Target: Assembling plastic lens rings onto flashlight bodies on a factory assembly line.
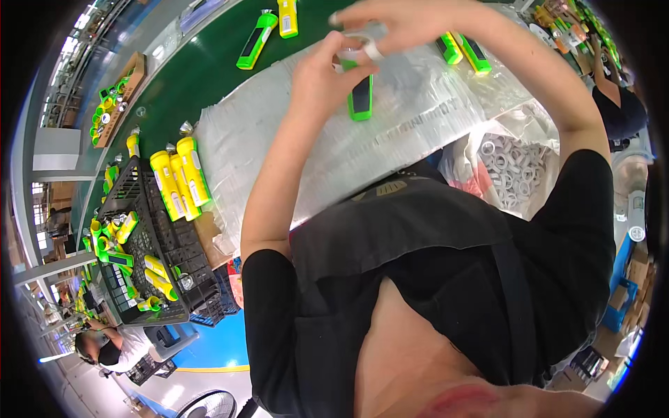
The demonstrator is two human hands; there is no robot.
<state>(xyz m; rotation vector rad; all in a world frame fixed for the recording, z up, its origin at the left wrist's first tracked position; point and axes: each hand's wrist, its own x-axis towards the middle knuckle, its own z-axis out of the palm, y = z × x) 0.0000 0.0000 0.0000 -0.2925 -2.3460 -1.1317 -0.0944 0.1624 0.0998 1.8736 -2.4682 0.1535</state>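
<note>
Near the far side of the work surface, my left hand (317,78) is closed around the head end of a green flashlight (360,101). Its dark-panelled body points back toward me over the plastic sheet. My right hand (408,24) reaches across from the right, its fingers bent at the flashlight's head, with a white ring (372,49) at the fingertips. The right fingers are slightly blurred, and the two hands partly hide the flashlight's head. Beyond them lie a green flashlight (258,40) and a yellow flashlight (288,19); two more green flashlights (474,54) rest under my right forearm.
Clear plastic sheeting (258,132) covers the surface before me. Several yellow flashlights (182,177) lie at its left edge, beside black crates (150,230) holding more. A bag of white rings (516,167) sits close to my right. Other people (115,345) are farther off.
</note>
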